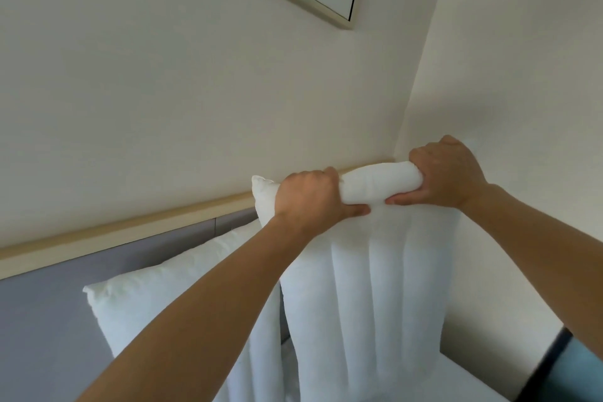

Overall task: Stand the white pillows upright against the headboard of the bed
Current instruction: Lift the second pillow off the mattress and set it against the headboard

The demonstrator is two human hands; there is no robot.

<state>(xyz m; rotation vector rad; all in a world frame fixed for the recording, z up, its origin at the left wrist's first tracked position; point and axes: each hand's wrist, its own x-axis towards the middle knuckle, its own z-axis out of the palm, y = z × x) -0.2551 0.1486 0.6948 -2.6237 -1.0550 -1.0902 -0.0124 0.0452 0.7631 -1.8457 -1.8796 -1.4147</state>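
Both hands grip the top edge of the right pillow (368,287): the left hand (310,197) and right hand (445,174) each have their fingers (421,157) closed around a bunched roll of it. It stands upright in the corner, its top level with the headboard (137,232) rail. A second pillow (182,297) leans just beside it (already propped). The filling looks soft and light, so it will likely sag; gripping near the top corners should keep it square.
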